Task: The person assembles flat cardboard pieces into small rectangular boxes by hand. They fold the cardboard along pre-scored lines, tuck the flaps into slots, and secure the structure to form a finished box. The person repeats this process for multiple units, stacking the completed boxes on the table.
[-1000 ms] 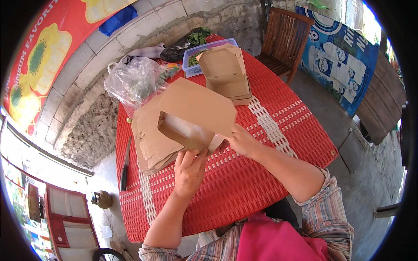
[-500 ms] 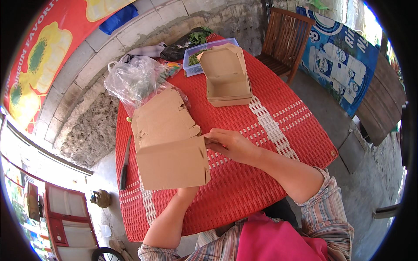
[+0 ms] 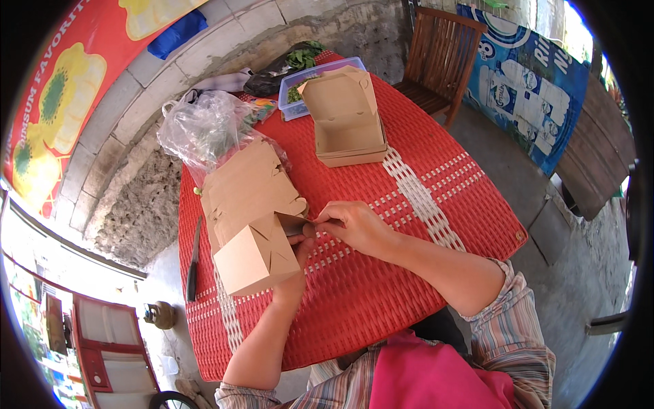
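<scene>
While half-folded, the brown cardboard box [image 3: 255, 255] has one flap raised.

Outdoors in daylight. Red woven table [image 3: 409, 300] beside rough grey stone wall [image 3: 143, 198]. Brown slatted wooden chair [image 3: 443, 65] behind. Grey concrete floor [image 3: 504, 163]. Blue banner [image 3: 524, 82] hung at right.

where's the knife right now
In the head view the knife lies on the red woven table near its left edge, left of the cardboard box held in both hands and below the clear plastic bag.
</scene>
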The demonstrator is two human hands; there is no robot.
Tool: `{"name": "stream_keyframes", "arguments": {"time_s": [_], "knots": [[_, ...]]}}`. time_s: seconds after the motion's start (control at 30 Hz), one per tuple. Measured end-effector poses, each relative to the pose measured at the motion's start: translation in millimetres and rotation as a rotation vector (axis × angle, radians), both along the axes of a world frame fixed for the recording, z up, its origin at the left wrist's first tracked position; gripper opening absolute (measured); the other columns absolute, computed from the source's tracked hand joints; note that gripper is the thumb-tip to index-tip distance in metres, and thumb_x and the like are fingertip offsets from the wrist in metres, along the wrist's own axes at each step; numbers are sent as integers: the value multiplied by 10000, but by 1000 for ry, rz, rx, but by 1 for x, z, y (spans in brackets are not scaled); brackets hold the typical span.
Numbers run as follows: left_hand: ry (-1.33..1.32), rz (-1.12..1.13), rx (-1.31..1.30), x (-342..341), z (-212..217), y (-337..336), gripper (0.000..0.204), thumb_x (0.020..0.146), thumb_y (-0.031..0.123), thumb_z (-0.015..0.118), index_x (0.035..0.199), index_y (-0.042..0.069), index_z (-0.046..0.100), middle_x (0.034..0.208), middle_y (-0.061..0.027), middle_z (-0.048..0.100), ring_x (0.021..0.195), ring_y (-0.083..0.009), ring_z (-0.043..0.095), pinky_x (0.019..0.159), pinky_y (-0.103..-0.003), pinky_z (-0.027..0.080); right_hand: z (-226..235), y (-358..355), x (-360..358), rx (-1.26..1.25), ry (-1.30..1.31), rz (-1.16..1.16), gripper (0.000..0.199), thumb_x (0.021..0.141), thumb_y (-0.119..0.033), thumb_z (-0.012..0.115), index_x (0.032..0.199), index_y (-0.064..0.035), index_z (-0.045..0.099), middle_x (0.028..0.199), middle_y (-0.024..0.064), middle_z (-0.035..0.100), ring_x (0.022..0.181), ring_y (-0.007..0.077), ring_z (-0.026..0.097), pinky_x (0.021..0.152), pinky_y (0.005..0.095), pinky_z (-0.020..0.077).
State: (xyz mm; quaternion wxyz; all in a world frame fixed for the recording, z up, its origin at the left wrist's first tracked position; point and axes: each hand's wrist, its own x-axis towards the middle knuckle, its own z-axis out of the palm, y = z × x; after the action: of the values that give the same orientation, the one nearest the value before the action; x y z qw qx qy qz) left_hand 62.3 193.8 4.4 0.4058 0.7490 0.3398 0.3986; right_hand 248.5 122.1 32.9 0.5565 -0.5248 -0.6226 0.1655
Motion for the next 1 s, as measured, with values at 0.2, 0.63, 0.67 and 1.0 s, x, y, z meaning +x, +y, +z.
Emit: {"name": "stream_keyframes", "arguments": {"time_s": [0.2, 0.63, 0.67, 1.0], "knots": [[55, 1, 6, -2, 3, 3, 146, 922, 69, 725, 1026, 10, 641, 948, -58, 672, 883, -134, 627, 810, -271, 505, -2, 1, 2, -28, -16, -1, 104, 882, -68, 693, 946, 14, 692, 883, 149, 676, 823, 293, 671, 721, 380, 512], [-56, -92, -96, 0, 3, 3, 98, 938, 76, 698, 1000, 7, 666, 919, -50, 689, 849, -132, 626, 797, -272, 498, -1, -1, 1, 7, -158, 15, 105, 886, -77, 650, 942, 10, 672, 913, 159, 623, 891, 356, 642, 779, 438, 509], [-32, -108, -81, -1, 4, 4, 97, 949, 57, 680, 1026, 9, 647, 944, -47, 681, 873, -130, 631, 820, -268, 501, -1, -1, 1, 11, -151, 16, 107, 887, -76, 649, 945, 10, 671, 912, 159, 623, 893, 357, 642, 782, 440, 510], [212, 34, 336, 0, 7, 3, 55, 926, 68, 703, 939, 22, 676, 903, -40, 671, 852, -131, 623, 764, -292, 497, -8, 0, -5, 32, -163, 58, 124, 884, -25, 648, 1000, 16, 642, 932, 164, 640, 907, 352, 645, 786, 421, 517]]}}
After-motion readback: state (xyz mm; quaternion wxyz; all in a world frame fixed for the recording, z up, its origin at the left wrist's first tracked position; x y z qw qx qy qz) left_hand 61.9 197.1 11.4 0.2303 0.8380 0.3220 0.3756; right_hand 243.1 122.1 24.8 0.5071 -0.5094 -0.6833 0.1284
